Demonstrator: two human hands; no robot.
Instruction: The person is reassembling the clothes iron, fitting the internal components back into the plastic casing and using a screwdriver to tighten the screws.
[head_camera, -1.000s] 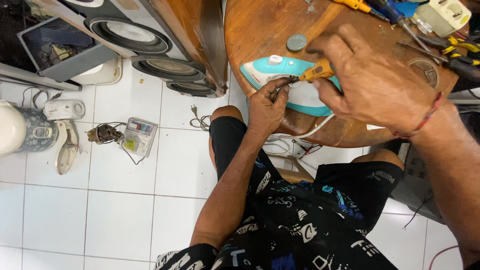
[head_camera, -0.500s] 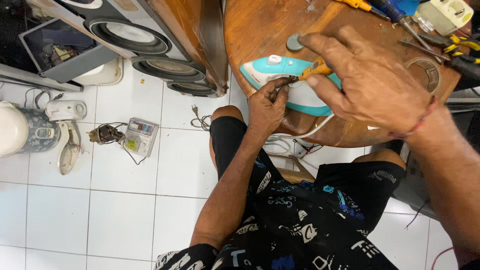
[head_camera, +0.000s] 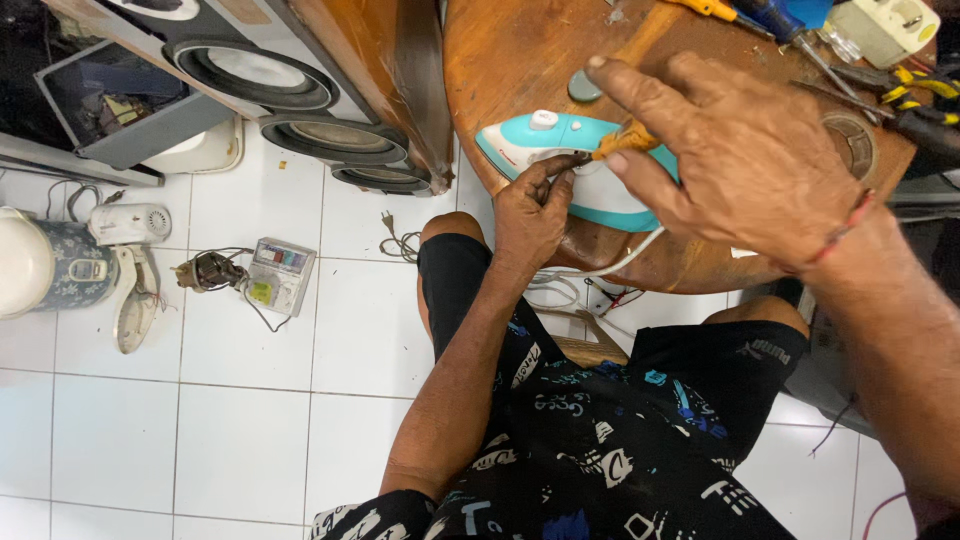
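Teal-and-white clothes iron (head_camera: 570, 165) is laid near the front edge of a round wooden table (head_camera: 520, 60), its pointed nose turned toward the left of the view. The left hand (head_camera: 530, 215) is pressed against the iron's near side, with the fingers curled closed around a small dark part at the seam of the housing; what exactly is pinched there cannot be told. The right hand (head_camera: 745, 150) is held above the iron, fingers loosely spread, and the yellow handle of a screwdriver (head_camera: 625, 138) is gripped between thumb and fingertips, with its tip directed at the spot where the left fingers are placed. A red string is worn around the right wrist.

A white cord (head_camera: 600, 270) is seen trailing from the iron over the table edge. A small grey round cap (head_camera: 584, 87) is set on the tabletop just behind the iron. Further screwdrivers and pliers (head_camera: 905, 95) are scattered along the table's far right side. On the white tiled floor (head_camera: 250, 420), to the left, a speaker cabinet (head_camera: 300, 90) is laid on its side, and a small electronic meter (head_camera: 281, 275) is placed beside a tangle of wire.
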